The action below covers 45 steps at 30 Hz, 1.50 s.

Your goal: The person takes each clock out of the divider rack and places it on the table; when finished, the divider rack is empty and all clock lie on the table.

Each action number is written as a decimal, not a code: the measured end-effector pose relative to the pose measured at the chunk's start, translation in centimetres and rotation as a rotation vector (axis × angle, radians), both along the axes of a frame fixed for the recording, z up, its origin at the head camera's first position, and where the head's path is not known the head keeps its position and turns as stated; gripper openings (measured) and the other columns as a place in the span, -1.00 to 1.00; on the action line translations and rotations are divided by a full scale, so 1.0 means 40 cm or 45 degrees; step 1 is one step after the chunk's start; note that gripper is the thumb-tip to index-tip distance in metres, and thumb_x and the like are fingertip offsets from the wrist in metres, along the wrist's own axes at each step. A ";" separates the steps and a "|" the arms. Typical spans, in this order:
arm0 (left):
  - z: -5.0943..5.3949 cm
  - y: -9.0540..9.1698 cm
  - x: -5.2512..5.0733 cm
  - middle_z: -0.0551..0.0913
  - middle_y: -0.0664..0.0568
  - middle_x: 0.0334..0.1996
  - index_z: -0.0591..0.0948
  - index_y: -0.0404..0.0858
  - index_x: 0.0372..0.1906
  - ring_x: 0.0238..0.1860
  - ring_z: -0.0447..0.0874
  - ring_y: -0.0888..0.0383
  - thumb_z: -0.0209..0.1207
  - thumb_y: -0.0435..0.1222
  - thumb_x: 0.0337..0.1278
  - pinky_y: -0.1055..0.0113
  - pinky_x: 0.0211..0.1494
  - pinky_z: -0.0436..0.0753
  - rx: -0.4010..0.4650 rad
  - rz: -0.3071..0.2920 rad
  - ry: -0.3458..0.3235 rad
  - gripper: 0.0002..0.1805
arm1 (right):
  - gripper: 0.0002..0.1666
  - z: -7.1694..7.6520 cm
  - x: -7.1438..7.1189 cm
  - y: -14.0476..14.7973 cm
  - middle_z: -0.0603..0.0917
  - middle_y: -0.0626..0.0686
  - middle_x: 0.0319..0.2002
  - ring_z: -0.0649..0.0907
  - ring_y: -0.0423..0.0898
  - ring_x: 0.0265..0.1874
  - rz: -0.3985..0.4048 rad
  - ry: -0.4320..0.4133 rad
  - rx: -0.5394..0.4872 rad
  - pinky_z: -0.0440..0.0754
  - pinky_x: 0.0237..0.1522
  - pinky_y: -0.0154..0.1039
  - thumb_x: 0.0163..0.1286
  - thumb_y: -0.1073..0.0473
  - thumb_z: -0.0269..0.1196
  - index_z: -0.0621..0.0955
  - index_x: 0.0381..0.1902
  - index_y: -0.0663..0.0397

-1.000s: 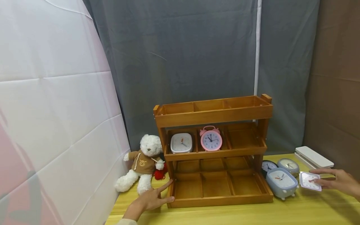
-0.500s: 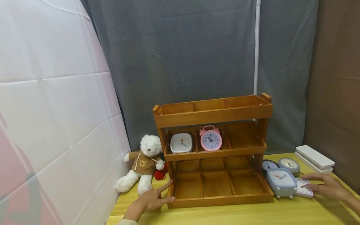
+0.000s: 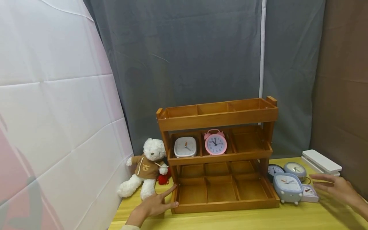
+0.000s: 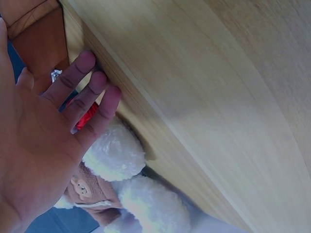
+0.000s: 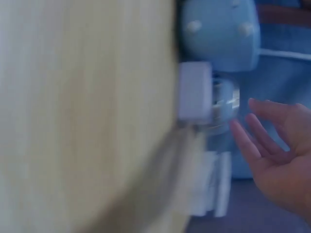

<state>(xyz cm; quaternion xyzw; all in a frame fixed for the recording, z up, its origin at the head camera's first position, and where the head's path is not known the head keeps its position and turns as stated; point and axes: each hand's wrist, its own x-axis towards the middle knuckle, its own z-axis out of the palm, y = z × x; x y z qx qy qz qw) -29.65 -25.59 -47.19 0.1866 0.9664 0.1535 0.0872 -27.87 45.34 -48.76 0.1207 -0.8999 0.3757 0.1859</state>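
Small square clock: The white-and-lilac clock (image 3: 309, 193), held above the bench (image 3: 230, 221) by its edge one second ago, now sits on the wood at the right, just beside the blue clock (image 3: 288, 188).
Right hand: Fingers spread and thumb apart, the right hand (image 3: 340, 189) has let go of the small clock it was touching half a second ago; its fingertips hover near the clock, to its right.
Blue clock: The footed timepiece has turned slightly since one second ago and stands near the right end of the wooden rack (image 3: 224, 206).
Dials: Black numerals, 9 and 3 among them, read on the face of the pink twin-bell alarm clock (image 3: 215, 144); any maker's names are too small to make out.
Left hand: Fingers spread, the left hand (image 3: 153, 203) rests against the rack's left near corner, unmoved from the earlier frames.
Rack: The pink clock occupies the middle tier's center compartment, a white square clock (image 3: 185, 147) the left one.
Behind the blue clock: A dark round clock (image 3: 273, 171) and a gray-blue round clock (image 3: 295, 168) sit farther back.
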 end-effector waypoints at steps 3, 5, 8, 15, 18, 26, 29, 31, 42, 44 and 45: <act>0.000 -0.002 0.000 0.80 0.09 -0.33 0.18 0.25 0.65 -0.46 0.63 0.23 0.03 0.40 0.35 -0.05 -0.11 0.67 0.003 0.004 0.005 -0.14 | -0.66 0.056 0.005 -0.028 0.61 -0.59 -0.11 0.68 -0.52 -0.26 0.017 0.029 0.012 0.59 -0.34 -0.55 0.30 0.28 0.49 0.74 0.02 0.25; -0.001 -0.003 -0.001 0.80 0.09 -0.32 0.18 0.26 0.65 -0.47 0.62 0.23 0.03 0.40 0.35 -0.04 -0.11 0.67 0.004 0.007 0.005 -0.15 | -0.65 0.093 0.007 -0.051 0.65 -0.55 -0.09 0.71 -0.49 -0.24 0.061 0.049 0.006 0.61 -0.32 -0.55 0.33 0.29 0.47 0.73 0.04 0.29; -0.002 -0.005 -0.001 0.79 0.10 -0.32 0.18 0.27 0.65 -0.48 0.61 0.24 0.03 0.40 0.35 -0.04 -0.12 0.67 0.003 0.012 0.000 -0.15 | -0.65 0.143 0.011 -0.091 0.71 -0.47 -0.04 0.74 -0.44 -0.20 0.117 0.061 -0.022 0.62 -0.26 -0.56 0.35 0.30 0.45 0.73 0.07 0.27; 0.001 -0.007 0.003 0.80 0.08 -0.31 0.18 0.24 0.65 -0.46 0.64 0.21 0.02 0.41 0.35 -0.06 -0.11 0.67 -0.003 0.012 -0.012 -0.14 | -0.60 0.222 0.026 -0.175 0.70 -0.46 0.01 0.74 -0.41 -0.13 0.225 0.052 -0.019 0.69 -0.25 -0.44 0.39 0.29 0.42 0.69 0.16 0.25; 0.000 -0.006 0.003 0.80 0.07 -0.30 0.18 0.25 0.65 -0.45 0.64 0.19 0.01 0.42 0.34 -0.07 -0.10 0.67 -0.008 0.017 -0.013 -0.14 | -0.58 0.250 0.028 -0.203 0.70 -0.45 0.00 0.75 -0.37 -0.12 0.235 0.069 0.017 0.70 -0.26 -0.40 0.38 0.25 0.43 0.68 0.18 0.22; -0.009 -0.004 -0.001 0.79 0.11 -0.29 0.18 0.31 0.64 -0.46 0.61 0.20 0.04 0.40 0.34 -0.04 -0.14 0.66 0.000 0.033 -0.028 -0.16 | -0.55 0.323 0.026 -0.275 0.75 -0.35 0.00 0.75 -0.38 -0.10 0.289 0.100 0.073 0.71 -0.25 -0.35 0.37 0.21 0.45 0.69 0.21 0.04; -0.012 -0.005 -0.003 0.78 0.12 -0.29 0.18 0.33 0.64 -0.46 0.61 0.20 0.03 0.41 0.33 -0.04 -0.15 0.66 0.003 0.037 -0.027 -0.17 | -0.52 0.349 0.015 -0.306 0.77 -0.27 0.02 0.74 -0.39 -0.10 0.308 0.144 0.097 0.70 -0.22 -0.36 0.36 0.21 0.46 0.69 0.23 0.01; -0.012 -0.006 -0.003 0.78 0.12 -0.29 0.18 0.33 0.64 -0.45 0.62 0.19 0.03 0.41 0.33 -0.04 -0.15 0.66 0.004 0.041 -0.027 -0.16 | -0.50 0.366 0.006 -0.330 0.78 -0.16 0.03 0.74 -0.38 -0.09 0.317 0.173 0.117 0.70 -0.20 -0.35 0.35 0.20 0.47 0.68 0.24 0.02; -0.007 -0.004 0.001 0.78 0.11 -0.31 0.19 0.32 0.63 -0.44 0.63 0.17 0.02 0.45 0.30 -0.02 -0.18 0.65 -0.006 0.030 0.011 -0.14 | -0.51 0.439 -0.052 -0.451 0.76 0.10 0.09 0.78 -0.03 -0.04 0.390 0.166 0.136 0.72 -0.13 -0.30 0.39 0.11 0.45 0.67 0.25 0.03; -0.005 -0.003 0.002 0.79 0.11 -0.31 0.19 0.32 0.63 -0.44 0.63 0.16 0.02 0.44 0.31 -0.03 -0.18 0.65 -0.004 0.027 0.013 -0.15 | -0.51 0.446 -0.063 -0.470 0.76 0.12 0.10 0.78 0.01 -0.03 0.412 0.145 0.116 0.72 -0.12 -0.31 0.39 0.10 0.45 0.67 0.24 0.07; -0.005 -0.003 0.003 0.79 0.10 -0.30 0.20 0.32 0.63 -0.43 0.64 0.16 0.02 0.44 0.30 -0.04 -0.18 0.65 -0.002 0.027 0.012 -0.15 | -0.51 0.449 -0.069 -0.479 0.75 0.14 0.10 0.78 0.04 -0.02 0.428 0.148 0.111 0.72 -0.12 -0.31 0.39 0.11 0.45 0.67 0.24 0.10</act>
